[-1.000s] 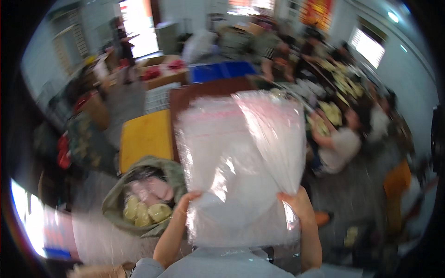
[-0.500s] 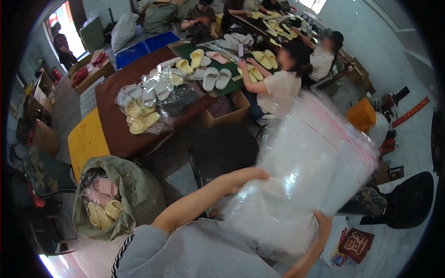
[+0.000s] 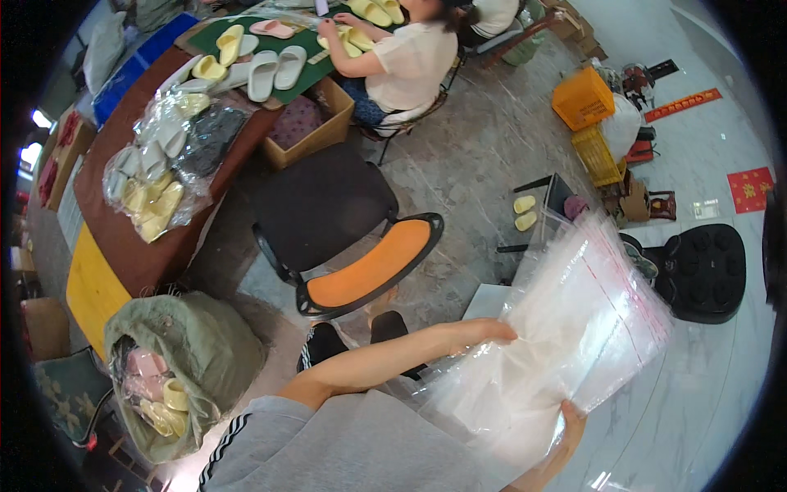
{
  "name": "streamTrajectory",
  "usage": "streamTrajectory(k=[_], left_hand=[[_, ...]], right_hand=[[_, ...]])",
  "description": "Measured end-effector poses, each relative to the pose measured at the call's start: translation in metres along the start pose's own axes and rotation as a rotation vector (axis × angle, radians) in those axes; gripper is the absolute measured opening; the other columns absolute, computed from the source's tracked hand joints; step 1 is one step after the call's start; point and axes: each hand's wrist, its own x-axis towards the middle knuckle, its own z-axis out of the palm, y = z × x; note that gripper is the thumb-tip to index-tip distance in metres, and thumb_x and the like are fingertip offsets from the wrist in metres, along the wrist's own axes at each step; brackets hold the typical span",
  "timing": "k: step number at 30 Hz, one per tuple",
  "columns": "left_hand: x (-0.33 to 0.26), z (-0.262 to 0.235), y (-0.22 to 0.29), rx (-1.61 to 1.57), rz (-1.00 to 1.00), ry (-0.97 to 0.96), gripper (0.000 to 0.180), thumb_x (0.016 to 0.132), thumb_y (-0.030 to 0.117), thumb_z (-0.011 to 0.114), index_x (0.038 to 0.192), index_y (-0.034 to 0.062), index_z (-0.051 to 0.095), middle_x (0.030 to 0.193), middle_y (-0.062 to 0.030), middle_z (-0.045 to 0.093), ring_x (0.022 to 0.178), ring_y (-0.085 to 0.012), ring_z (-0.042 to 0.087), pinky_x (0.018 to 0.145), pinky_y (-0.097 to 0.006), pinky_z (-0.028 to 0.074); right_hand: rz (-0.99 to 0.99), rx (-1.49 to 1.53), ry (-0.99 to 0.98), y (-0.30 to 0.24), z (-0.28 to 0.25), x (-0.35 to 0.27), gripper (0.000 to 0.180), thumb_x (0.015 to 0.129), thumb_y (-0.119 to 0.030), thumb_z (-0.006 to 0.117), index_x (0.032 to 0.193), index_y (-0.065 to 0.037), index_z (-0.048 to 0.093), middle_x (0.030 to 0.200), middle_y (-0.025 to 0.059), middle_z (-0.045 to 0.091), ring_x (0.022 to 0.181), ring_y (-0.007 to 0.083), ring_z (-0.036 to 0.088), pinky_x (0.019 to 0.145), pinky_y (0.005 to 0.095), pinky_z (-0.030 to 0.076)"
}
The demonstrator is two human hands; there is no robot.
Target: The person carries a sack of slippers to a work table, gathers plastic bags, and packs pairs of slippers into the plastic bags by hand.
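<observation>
The brown table (image 3: 123, 238) ran along the nine-to-eleven o'clock side, loaded with a clear bag of pale slippers (image 3: 156, 193), while more slippers (image 3: 275, 70) lay in pairs on a green mat at twelve o'clock, within reach of a seated person (image 3: 406, 61) who worked there. Just right of the table, near the middle, stood an office chair (image 3: 344, 238) with a black back and orange seat, turned away from the table and unoccupied. At seven o'clock an open green sack (image 3: 193, 361) slumped on the floor, its mouth rolled back so the slippers inside showed. At five o'clock the stack of clear plastic bags (image 3: 566, 336) with a red strip near one edge was held flat and tilted out to the person's right side, above the pale floor. The left hand (image 3: 479, 332) reached across the body and lay on the upper edge of the stack, fingers curled over it, probably steadying it. The right hand (image 3: 570, 430) supported the stack from beneath, mostly hidden; its fingers appeared closed on the lower edge. Orange crates (image 3: 586, 102) sat at two o'clock.
</observation>
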Motion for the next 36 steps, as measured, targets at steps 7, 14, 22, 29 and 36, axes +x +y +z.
streamTrajectory(k=[7, 14, 22, 29, 36], left_hand=[[0.087, -0.037, 0.054, 0.029, -0.002, 0.122, 0.038, 0.089, 0.029, 0.064, 0.115, 0.0005, 0.062, 0.113, -0.0087, 0.063, 0.102, -0.0167, 0.06, 0.09, -0.032, 0.047], [0.21, -0.063, 0.153, -0.074, 0.067, 0.464, 0.037, 0.084, 0.026, 0.067, 0.111, 0.0014, 0.063, 0.104, -0.0108, 0.066, 0.092, -0.0213, 0.063, 0.084, -0.036, 0.051], [0.305, -0.089, 0.285, -0.171, 0.202, 0.619, 0.032, 0.085, 0.017, 0.063, 0.109, -0.0039, 0.061, 0.1, -0.0169, 0.067, 0.087, -0.0271, 0.067, 0.083, -0.039, 0.056], [0.384, -0.13, 0.413, -0.234, 0.252, 0.703, 0.032, 0.085, 0.019, 0.064, 0.108, -0.0027, 0.062, 0.099, -0.0159, 0.068, 0.086, -0.0269, 0.067, 0.082, -0.04, 0.056], [0.522, -0.177, 0.582, -0.048, 0.115, 0.513, 0.04, 0.083, 0.027, 0.068, 0.113, 0.0007, 0.062, 0.103, -0.0111, 0.067, 0.09, -0.0217, 0.066, 0.083, -0.037, 0.054]], right_hand=[[0.05, -0.012, -0.11, -0.018, 0.015, 0.124, 0.051, 0.07, -0.019, 0.081, 0.112, 0.004, 0.065, 0.099, 0.0103, 0.069, 0.086, 0.0209, 0.064, 0.08, 0.0318, 0.049], [0.034, 0.13, -0.272, -0.08, 0.062, 0.312, 0.039, 0.069, -0.011, 0.079, 0.104, 0.003, 0.067, 0.093, 0.009, 0.069, 0.081, 0.0173, 0.064, 0.076, 0.0301, 0.05], [-0.062, 0.16, -0.501, -0.125, 0.127, 0.523, 0.051, 0.068, -0.022, 0.081, 0.107, 0.005, 0.064, 0.092, 0.0093, 0.068, 0.079, 0.0179, 0.063, 0.074, 0.031, 0.049], [-0.074, 0.172, -0.508, -0.182, 0.21, 0.661, 0.046, 0.068, -0.018, 0.081, 0.105, 0.005, 0.065, 0.088, 0.0093, 0.068, 0.076, 0.0178, 0.063, 0.074, 0.0309, 0.049], [-0.075, 0.242, -0.337, -0.258, 0.244, 0.802, 0.044, 0.068, -0.011, 0.077, 0.108, 0.004, 0.065, 0.091, 0.0086, 0.068, 0.079, 0.0193, 0.064, 0.074, 0.0313, 0.049]])
